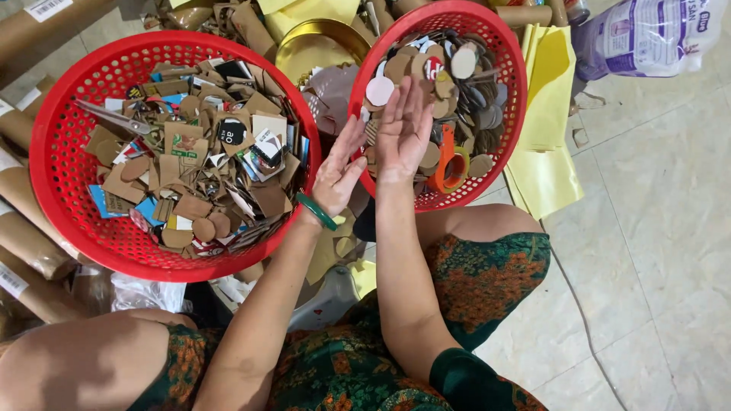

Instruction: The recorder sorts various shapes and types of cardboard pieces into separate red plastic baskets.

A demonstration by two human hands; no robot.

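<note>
Open tiled floor (655,228) right of the right red basket (512,114). Left of that basket, blocked by the larger red basket (46,152), rims nearly touching. Behind it, crowded with a gold tray (304,46) and cardboard tubes (525,14). Yellow sheets (544,164) just right.

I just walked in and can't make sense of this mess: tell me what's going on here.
A seated person reaches both bare hands forward between two round red plastic baskets. The right hand is open, palm up, over the right basket full of round cardboard discs and orange-handled scissors. The left hand, with a green bangle at the wrist, is open beside it. The left basket holds cardboard offcuts and grey scissors.
</note>
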